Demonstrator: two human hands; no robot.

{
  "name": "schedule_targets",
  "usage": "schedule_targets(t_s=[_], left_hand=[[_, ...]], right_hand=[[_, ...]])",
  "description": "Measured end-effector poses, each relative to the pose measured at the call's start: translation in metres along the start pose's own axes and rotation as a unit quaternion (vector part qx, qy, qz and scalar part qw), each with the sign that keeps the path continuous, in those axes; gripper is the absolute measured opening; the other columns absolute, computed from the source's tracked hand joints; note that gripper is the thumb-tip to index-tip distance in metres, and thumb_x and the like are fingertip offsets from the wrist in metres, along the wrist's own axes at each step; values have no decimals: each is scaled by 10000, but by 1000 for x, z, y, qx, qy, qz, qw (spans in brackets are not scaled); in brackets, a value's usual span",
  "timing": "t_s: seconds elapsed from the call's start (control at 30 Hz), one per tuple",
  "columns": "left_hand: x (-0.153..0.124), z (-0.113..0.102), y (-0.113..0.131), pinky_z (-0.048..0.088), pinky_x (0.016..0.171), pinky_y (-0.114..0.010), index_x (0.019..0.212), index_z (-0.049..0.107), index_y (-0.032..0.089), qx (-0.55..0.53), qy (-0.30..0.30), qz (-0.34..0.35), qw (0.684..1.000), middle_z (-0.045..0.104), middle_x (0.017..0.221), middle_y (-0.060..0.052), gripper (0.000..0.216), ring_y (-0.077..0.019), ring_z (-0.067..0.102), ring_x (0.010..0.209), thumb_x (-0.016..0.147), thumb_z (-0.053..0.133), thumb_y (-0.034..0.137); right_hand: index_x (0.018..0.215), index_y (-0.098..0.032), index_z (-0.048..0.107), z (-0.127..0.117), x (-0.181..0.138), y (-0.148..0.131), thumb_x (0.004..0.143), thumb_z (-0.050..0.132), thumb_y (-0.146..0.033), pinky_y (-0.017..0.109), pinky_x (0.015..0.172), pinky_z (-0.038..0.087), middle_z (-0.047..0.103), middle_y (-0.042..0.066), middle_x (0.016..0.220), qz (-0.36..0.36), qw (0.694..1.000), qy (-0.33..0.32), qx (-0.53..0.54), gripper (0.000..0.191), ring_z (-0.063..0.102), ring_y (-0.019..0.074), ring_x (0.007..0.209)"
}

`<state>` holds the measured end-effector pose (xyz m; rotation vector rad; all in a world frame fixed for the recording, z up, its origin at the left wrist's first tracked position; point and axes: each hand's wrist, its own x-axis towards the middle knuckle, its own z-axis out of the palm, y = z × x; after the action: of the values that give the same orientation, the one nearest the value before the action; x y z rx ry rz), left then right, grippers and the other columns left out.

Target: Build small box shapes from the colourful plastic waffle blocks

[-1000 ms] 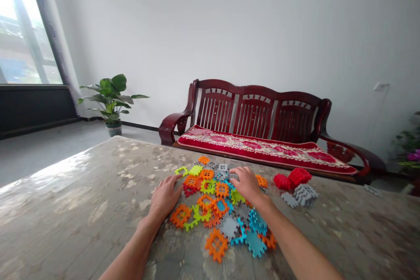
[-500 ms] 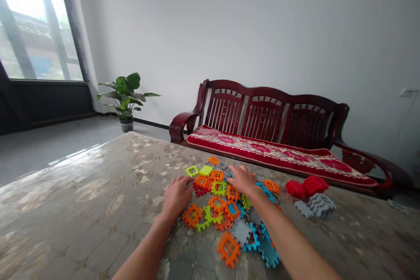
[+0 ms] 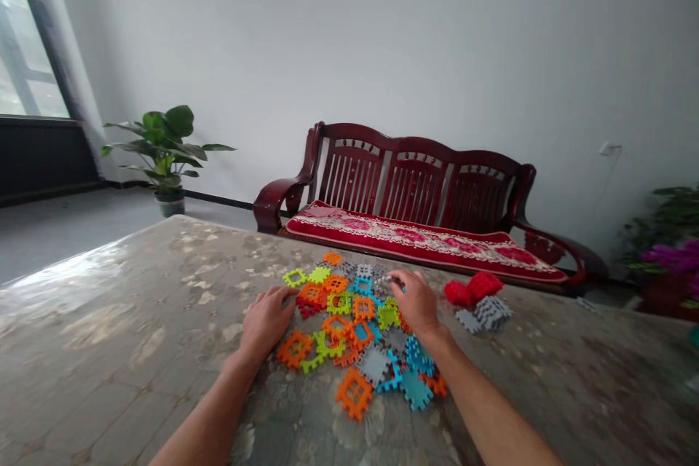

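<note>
A loose pile of toothed interlocking plastic tiles lies on the table, with orange tiles [image 3: 354, 393], lime-green tiles [image 3: 339, 303], blue tiles [image 3: 416, 388] and grey tiles [image 3: 374, 364] mixed together. At the pile's left edge my left hand [image 3: 269, 314] rests on the tablecloth, fingers extended, its fingertips beside a dark red tile [image 3: 309, 307]. My right hand [image 3: 418, 300] is over the pile's right side, thumb and fingers pinched on a small grey tile [image 3: 386, 279] that is partly hidden by the fingertips.
To the right stand stacked red tiles [image 3: 474, 288] and stacked grey tiles [image 3: 493, 313]. A patterned cloth [image 3: 125, 320] covers the table. Behind it is a wooden bench [image 3: 415, 178] with a red runner; a potted plant [image 3: 170, 153] stands at the left.
The view has turned to the right. My right hand has shifted right across the pile and its fingers have closed on a grey tile. My left hand stays at the pile's left edge.
</note>
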<state>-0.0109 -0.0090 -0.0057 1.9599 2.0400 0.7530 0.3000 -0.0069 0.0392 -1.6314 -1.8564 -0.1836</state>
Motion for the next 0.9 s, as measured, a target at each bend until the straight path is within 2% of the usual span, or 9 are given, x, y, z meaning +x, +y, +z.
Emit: schedule_targets(t_s=[0.2,0.3,0.4,0.53,0.63,0.73,0.9], left_hand=[[1,1,-1,434,961,-344,1081,704,307,18,-1,3,1000,681,1216,-8,344,-235,589,1141,868,439,357],[1,1,-2,439,952,-342,1084,703,308,22,0,4,1000,680,1222,-6,346,-238,585,1148,868,438,357],[2,1,-2,438,960,-331,1078,706,309,23,3,7,1000,683,1221,-4,342,-232,590,1143,863,445,357],[2,1,-2,450,951,-332,1062,718,313,26,11,7,1000,687,1213,-5,342,-234,600,1133,855,448,352],[2,1,-3,455,945,-318,1058,720,315,26,16,11,999,694,1201,1,337,-227,607,1119,850,458,354],[2,2,-5,454,945,-307,1057,717,312,25,15,15,999,694,1200,4,335,-219,611,1110,850,459,361],[2,1,-4,454,947,-323,1060,717,308,28,10,15,999,690,1208,-6,345,-228,616,1104,851,446,354]], right_hand=[[947,-238,710,-35,-53,74,863,514,-323,331,854,439,715,52,981,43,997,64,-18,229,599,219,942],[922,-236,711,-40,-76,103,844,479,-291,356,909,454,707,58,1023,62,995,74,11,250,616,217,977],[897,-226,708,-39,-92,123,762,433,-201,381,949,470,692,66,1081,100,991,79,30,307,627,217,1019],[935,-214,691,-34,-102,135,634,391,-131,393,959,486,689,69,1086,140,985,85,53,433,635,213,1034],[1001,-212,663,-31,-104,137,603,394,-133,379,881,525,691,67,1068,160,981,76,79,486,651,213,992],[1069,-206,636,-30,-105,134,621,418,-153,374,849,532,690,74,1061,168,981,58,74,501,656,217,960],[1195,-164,593,-34,-105,124,724,517,-285,423,952,477,663,122,1170,131,991,30,16,492,619,260,1054]])
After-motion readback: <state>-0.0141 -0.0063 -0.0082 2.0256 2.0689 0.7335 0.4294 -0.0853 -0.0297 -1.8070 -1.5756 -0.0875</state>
